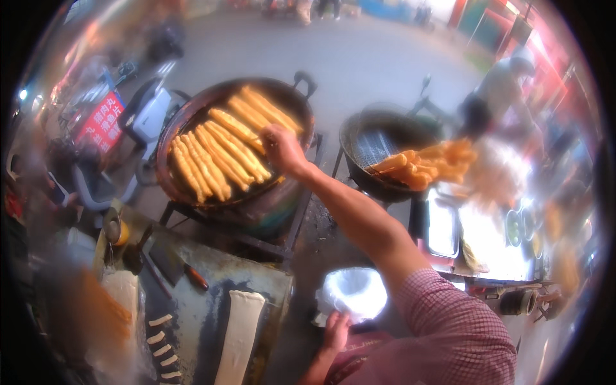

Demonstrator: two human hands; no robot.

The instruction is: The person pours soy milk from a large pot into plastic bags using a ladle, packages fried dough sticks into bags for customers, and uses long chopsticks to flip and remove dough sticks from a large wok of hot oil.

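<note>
My right hand [281, 147] reaches over a wide, dark frying pan [163, 159], fingers curled around what looks like a thin stick-like tool, mostly hidden by the hand. Several golden fried dough sticks [224, 154] lie side by side in the pan, most to the left of the hand and a couple beyond it. Low in the view, my left hand [337, 329] is at the near rim of a bin lined with a white plastic bag [356, 293]. Its fingers overlap the rim; whether they grip it is unclear.
A second pan [353, 166] with a mesh rack bears a pile of fried dough sticks [409, 168]. On the metal worktable [202, 317] lie a long dough strip [240, 332], short dough pieces [163, 349] and a cleaver [168, 262]. A person [500, 91] bends at the right; a scooter [149, 115] stands left.
</note>
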